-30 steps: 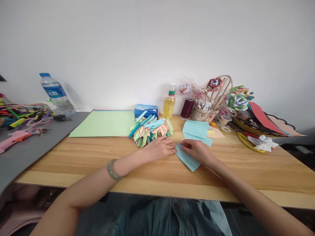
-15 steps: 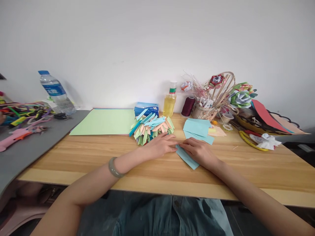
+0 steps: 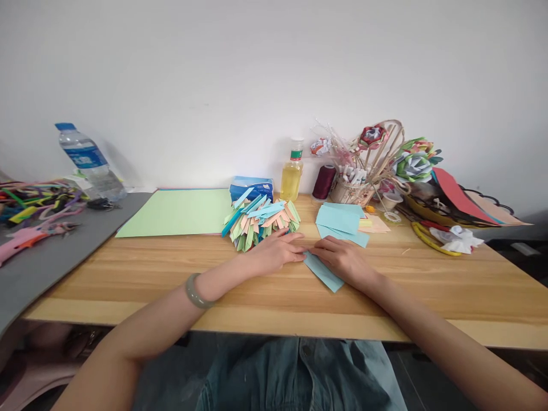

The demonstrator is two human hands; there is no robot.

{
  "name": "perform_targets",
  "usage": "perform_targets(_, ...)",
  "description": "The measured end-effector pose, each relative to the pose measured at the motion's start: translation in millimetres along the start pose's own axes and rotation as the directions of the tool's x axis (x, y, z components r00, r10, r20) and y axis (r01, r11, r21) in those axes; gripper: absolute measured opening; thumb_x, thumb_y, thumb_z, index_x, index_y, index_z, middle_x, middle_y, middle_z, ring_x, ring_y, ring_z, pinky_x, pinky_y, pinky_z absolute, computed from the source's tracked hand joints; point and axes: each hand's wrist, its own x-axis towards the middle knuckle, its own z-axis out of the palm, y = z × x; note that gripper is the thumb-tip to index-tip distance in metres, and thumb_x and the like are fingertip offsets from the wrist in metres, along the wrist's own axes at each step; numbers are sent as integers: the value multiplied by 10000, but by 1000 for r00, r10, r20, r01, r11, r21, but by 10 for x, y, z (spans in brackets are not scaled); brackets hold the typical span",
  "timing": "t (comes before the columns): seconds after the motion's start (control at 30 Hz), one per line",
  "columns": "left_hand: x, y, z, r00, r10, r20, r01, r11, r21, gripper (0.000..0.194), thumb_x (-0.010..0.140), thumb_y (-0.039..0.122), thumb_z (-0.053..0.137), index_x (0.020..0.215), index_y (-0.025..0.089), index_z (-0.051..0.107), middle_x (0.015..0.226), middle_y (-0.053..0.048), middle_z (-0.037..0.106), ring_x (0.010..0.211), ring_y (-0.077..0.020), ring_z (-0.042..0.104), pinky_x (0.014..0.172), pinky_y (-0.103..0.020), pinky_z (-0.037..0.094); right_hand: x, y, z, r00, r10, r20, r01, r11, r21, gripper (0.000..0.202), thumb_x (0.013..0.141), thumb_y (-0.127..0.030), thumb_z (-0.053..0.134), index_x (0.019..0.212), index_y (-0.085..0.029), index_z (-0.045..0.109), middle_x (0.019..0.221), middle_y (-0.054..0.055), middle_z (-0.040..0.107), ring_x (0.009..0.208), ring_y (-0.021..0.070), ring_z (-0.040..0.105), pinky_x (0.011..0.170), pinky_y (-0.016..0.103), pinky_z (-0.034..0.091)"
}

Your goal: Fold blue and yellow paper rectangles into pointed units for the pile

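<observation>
A small blue sheet of paper (image 3: 324,273) lies slanted on the wooden table in front of me, seemingly folded. My right hand (image 3: 339,260) rests over its upper right side, fingers bent and pressed together on the paper. At the sheet's upper left corner, my left hand (image 3: 278,251) lies low with its fingers stretched out, the tips close to or touching the corner. A bundle of folded paper strips (image 3: 261,220) in green, blue and peach sits just behind the left hand. Beyond my right hand are more blue paper pieces (image 3: 340,220), overlapping in a loose stack.
Large green sheets (image 3: 180,211) lie at the back left, beside a tissue pack (image 3: 250,187). An oil-coloured bottle (image 3: 291,177), a maroon thread spool (image 3: 324,182) and a basket (image 3: 351,193) with paper flowers line the wall. A water bottle (image 3: 92,162) and pink glue gun (image 3: 29,240) lie left.
The whole view has shifted slightly, so things appear a little further left. Both hands stay at the blue sheet, with hardly any visible movement.
</observation>
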Motion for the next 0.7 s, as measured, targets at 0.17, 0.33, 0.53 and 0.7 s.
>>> perform_targets(0.17,5,2,0,1000,-17,14,17,999,-30,443,851,4,388,1199,219,558,1297,-3,527,1323,-242,291,1066,-522,203,15,-6,-26,998,5,56,-4,1000,-10,264,930,-167,390,937,-149,653,847,80,631,756,179,565,635,279,464)
perform_targets(0.33,4,-7,5,999,-23,28,25,998,-50,472,827,-11,401,1211,221,547,1311,0,511,1323,-250,292,1072,-527,188,-12,1,-50,994,25,106,-27,999,24,261,923,-153,394,1024,-133,634,911,102,625,823,202,562,686,313,483)
perform_targets(0.53,0,-29,25,999,-30,11,31,997,-71,482,812,-30,406,1182,229,572,1296,19,523,1316,-249,300,1075,-522,188,-196,80,-139,992,74,101,-86,989,122,269,923,-168,387,1029,-140,633,902,117,626,844,218,571,723,360,496)
perform_targets(0.7,-10,-31,25,999,-35,-9,34,995,-88,480,816,-33,405,1168,243,581,1273,14,544,1315,-239,311,1070,-518,200,-398,90,-279,980,182,85,-199,940,277,245,916,-180,386,1011,-178,612,950,106,606,859,192,585,732,334,510)
